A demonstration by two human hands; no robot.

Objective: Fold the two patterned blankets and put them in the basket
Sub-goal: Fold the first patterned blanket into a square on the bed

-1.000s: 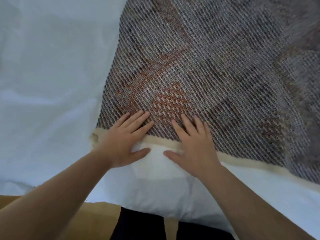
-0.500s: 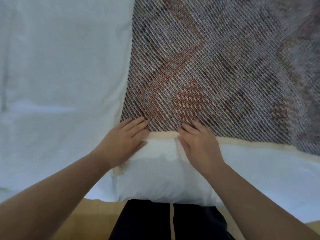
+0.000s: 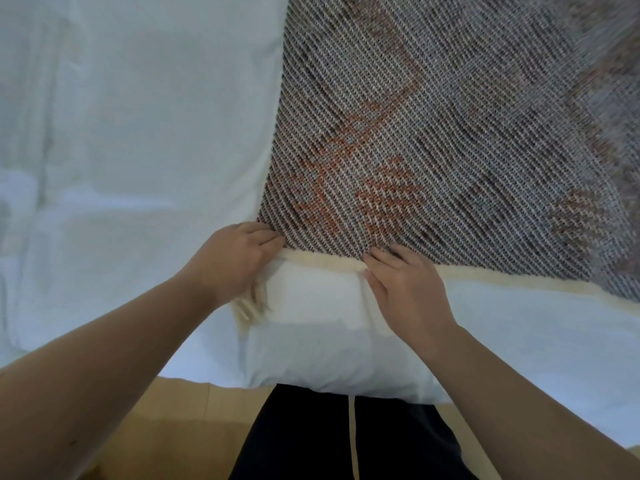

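A woven blanket (image 3: 433,140) fills the upper right of the frame, spread flat over a white sheet (image 3: 131,133). Its weave is coarse and diagonal, grey and cream threads crossing in fine ridges, with rust-orange leaf-like shapes worked into the cloth near the centre and a fainter one toward the right edge. The far right of it is blurred. A cream border (image 3: 485,277) runs along its near edge, soft and slightly fuzzy, slanting down toward the right. At the lower left corner of the blanket a cream fringe (image 3: 251,306) of loose strands hangs over the sheet.

The left hand (image 3: 232,261) sits at that corner, fingers curled over and gripping the blanket's edge where the border begins. The right hand (image 3: 405,285) lies in the lower centre of the frame, its fingers bent and pinching the cream border, thumb toward the near side. Both bare forearms reach in from the bottom corners.

The sheet is smooth with shallow creases at the left, and it rounds over a padded edge in the lower centre. Below that edge show a tan wooden floor (image 3: 180,427) and dark trousers (image 3: 311,441) with a pale drawstring (image 3: 352,441) hanging down the middle.
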